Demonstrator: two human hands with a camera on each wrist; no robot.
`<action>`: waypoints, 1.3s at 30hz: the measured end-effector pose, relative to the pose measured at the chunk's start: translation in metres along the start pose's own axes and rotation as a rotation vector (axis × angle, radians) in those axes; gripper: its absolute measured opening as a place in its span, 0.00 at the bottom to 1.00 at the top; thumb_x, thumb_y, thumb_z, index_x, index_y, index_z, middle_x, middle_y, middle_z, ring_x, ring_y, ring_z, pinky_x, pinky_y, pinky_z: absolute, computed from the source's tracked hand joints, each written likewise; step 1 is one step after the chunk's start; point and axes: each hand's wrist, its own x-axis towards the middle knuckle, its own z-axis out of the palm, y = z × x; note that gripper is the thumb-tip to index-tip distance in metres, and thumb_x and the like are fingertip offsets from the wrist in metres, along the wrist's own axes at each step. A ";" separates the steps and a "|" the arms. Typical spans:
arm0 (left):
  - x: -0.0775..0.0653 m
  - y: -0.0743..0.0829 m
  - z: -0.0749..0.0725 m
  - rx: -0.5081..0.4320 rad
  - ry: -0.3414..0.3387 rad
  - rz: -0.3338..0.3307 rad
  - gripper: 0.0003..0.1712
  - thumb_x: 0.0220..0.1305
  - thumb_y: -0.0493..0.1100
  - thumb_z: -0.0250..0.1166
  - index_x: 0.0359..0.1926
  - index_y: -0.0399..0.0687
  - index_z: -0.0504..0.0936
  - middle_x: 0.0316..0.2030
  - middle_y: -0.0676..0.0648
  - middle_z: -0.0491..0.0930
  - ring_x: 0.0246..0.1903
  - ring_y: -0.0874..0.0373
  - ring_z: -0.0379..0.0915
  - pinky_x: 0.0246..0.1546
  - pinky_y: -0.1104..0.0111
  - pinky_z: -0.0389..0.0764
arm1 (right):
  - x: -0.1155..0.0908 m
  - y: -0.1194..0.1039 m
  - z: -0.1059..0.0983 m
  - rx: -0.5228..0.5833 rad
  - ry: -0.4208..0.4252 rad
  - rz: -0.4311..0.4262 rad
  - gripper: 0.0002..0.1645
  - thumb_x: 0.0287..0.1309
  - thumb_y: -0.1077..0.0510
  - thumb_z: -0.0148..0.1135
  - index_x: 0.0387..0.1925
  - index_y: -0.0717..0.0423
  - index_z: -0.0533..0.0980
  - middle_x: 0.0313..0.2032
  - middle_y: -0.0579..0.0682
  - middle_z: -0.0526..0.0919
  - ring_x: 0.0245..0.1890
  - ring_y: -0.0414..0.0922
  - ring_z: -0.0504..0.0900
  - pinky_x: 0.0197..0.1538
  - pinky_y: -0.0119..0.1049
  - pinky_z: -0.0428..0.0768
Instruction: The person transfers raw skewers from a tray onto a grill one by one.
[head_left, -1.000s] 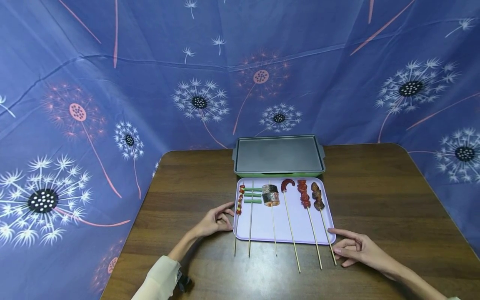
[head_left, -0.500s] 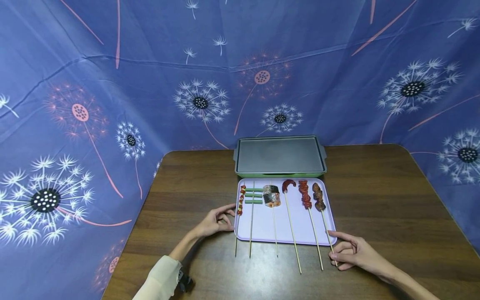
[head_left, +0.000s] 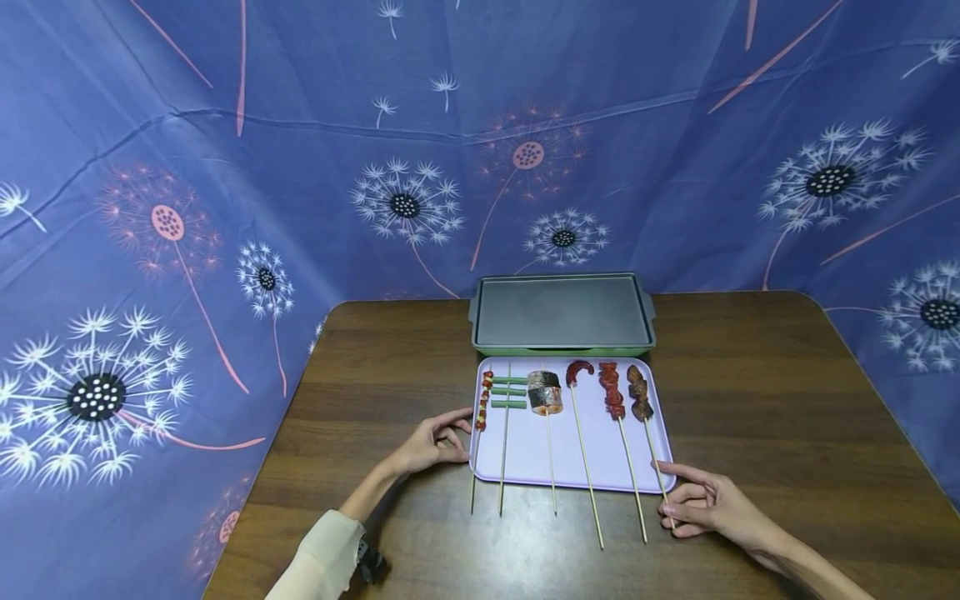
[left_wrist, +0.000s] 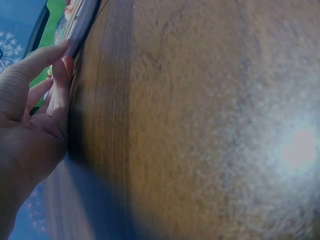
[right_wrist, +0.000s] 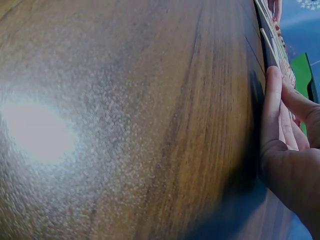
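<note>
A lilac tray (head_left: 525, 454) lies on the wooden table, bearing several skewers with sticks overhanging its front edge. At its left rim my left hand (head_left: 430, 442) holds the edge, with fingers bent. My right hand (head_left: 708, 504) is at the front right corner. Its thumb and fingers pinch the lower stick of the brown meat skewer (head_left: 639, 396), and the index finger reaches over the rim. Leftward lie a red meat skewer (head_left: 611, 390), a curled red sausage-like skewer (head_left: 576, 373), a fish-like skewer (head_left: 544, 392), a green-stalk skewer (head_left: 508, 392) and a thin red-and-yellow skewer (head_left: 484, 400).
Right behind the tray stands a dark, flat grill plate (head_left: 562, 310) with side handles and a green base. A blue dandelion-patterned cloth (head_left: 465, 183) hangs behind and beside the table (head_left: 757, 400). A dark band (head_left: 371, 562) is near the left sleeve.
My right hand has moved slightly left, and its fingers have closed round the end of the brown meat skewer's stick. The left hand stays at the tray's rim. The head view shifted a little.
</note>
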 end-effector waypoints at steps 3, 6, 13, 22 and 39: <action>0.000 0.000 0.000 0.011 0.002 0.002 0.44 0.56 0.23 0.70 0.73 0.25 0.61 0.55 0.19 0.71 0.35 0.68 0.79 0.34 0.80 0.81 | 0.000 0.001 -0.001 0.019 -0.005 -0.006 0.37 0.70 0.71 0.54 0.66 0.27 0.70 0.45 0.47 0.89 0.44 0.45 0.90 0.45 0.42 0.88; 0.000 0.000 0.000 0.015 0.008 0.000 0.44 0.57 0.23 0.70 0.73 0.26 0.62 0.55 0.20 0.72 0.35 0.68 0.79 0.33 0.80 0.80 | 0.000 0.001 -0.003 0.035 -0.010 -0.011 0.37 0.70 0.71 0.54 0.67 0.28 0.70 0.45 0.47 0.89 0.45 0.45 0.90 0.46 0.42 0.88; 0.000 -0.001 -0.001 0.011 0.012 -0.011 0.44 0.57 0.23 0.70 0.73 0.26 0.62 0.55 0.20 0.72 0.35 0.68 0.79 0.33 0.80 0.81 | -0.001 0.001 -0.003 0.025 -0.011 -0.013 0.38 0.70 0.71 0.54 0.68 0.28 0.70 0.44 0.47 0.89 0.44 0.45 0.90 0.46 0.43 0.88; 0.001 0.001 -0.001 0.008 0.008 -0.031 0.45 0.57 0.23 0.70 0.74 0.27 0.62 0.56 0.21 0.72 0.35 0.67 0.79 0.35 0.79 0.81 | -0.007 0.000 -0.005 0.041 -0.001 -0.032 0.39 0.70 0.72 0.54 0.69 0.29 0.70 0.44 0.47 0.89 0.44 0.43 0.90 0.46 0.42 0.88; -0.001 0.002 0.000 0.005 0.005 -0.031 0.45 0.57 0.23 0.70 0.74 0.27 0.61 0.56 0.20 0.71 0.35 0.67 0.79 0.35 0.79 0.81 | -0.010 -0.019 -0.035 0.081 -0.013 -0.178 0.43 0.69 0.79 0.47 0.73 0.37 0.67 0.47 0.51 0.89 0.48 0.45 0.89 0.50 0.41 0.86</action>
